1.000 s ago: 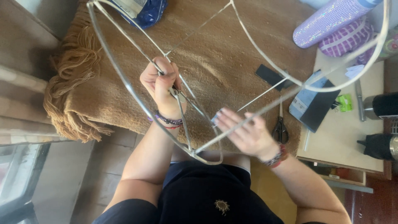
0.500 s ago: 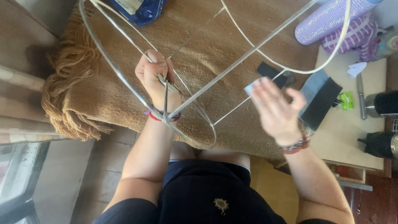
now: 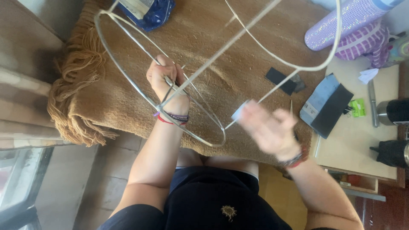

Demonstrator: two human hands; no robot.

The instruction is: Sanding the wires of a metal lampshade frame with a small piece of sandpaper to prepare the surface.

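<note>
Here, left hand (image 3: 167, 81) fisted around the spokes at the hub of a wire lampshade frame (image 3: 128, 81), held up over a brown fringed blanket (image 3: 106, 102). Right hand (image 3: 272, 130) blurred, fingers spread, pinching a small pale-blue piece (image 3: 239, 111) near one strut. Beyond the frame: blue bag (image 3: 149, 10), black patch (image 3: 281, 80), purple glitter roll (image 3: 345, 21), and a pale table (image 3: 358, 145) at right.

Wire frame (image 3: 187, 76) rods crowd both hands; bare brown blanket (image 3: 128, 98) lies open left of it.
</note>
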